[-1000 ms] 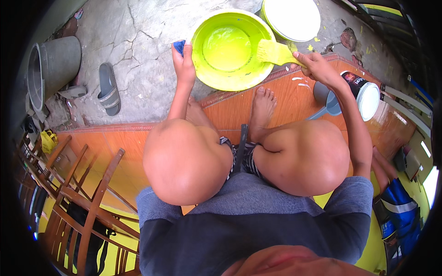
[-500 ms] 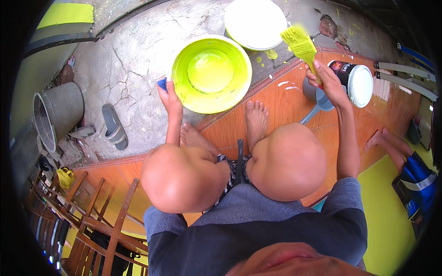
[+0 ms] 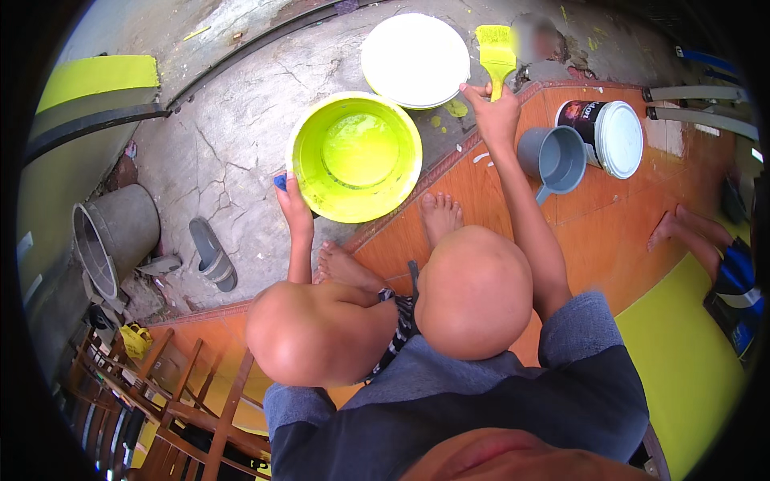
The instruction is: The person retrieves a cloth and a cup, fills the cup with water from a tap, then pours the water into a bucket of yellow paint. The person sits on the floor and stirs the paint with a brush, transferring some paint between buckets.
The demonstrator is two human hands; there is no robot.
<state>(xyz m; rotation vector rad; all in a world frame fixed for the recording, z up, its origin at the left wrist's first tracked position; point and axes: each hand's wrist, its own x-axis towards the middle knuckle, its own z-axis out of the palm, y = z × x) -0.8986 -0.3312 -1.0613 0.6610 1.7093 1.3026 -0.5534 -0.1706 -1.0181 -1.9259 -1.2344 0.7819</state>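
Head view: the right hand (image 3: 495,112) is closed around the handle of a paintbrush (image 3: 497,50), whose flat bristles are coated in lime-yellow paint and point away from the person, up over the cracked concrete ground (image 3: 216,168) just beside a round white lid (image 3: 415,58). The brush looks light and stiff in the handle, soft at the bristles; wet paint probably makes it slippery and apt to drip, so the dry part of the handle, where the fingers already sit, seems the sound place to hold it. The right arm is stretched nearly straight forward past the right knee, wrist a little raised.

The left hand (image 3: 290,200) is wrapped around a small blue piece at the rim of the paint bucket (image 3: 309,180), a round lime-green pail holding a pool of the same paint. It looks plastic, moderately heavy with liquid, and liable to slop if tilted; the rim grip steadies it. The left arm reaches forward past the left knee, elbow slightly bent.

The person squats barefoot on orange tiles (image 3: 609,232). A grey jug (image 3: 553,156) and a dark paint can (image 3: 605,136) with a white lid lie beside the right forearm. A grey tub (image 3: 112,232) and a sandal (image 3: 212,255) lie well to the left.
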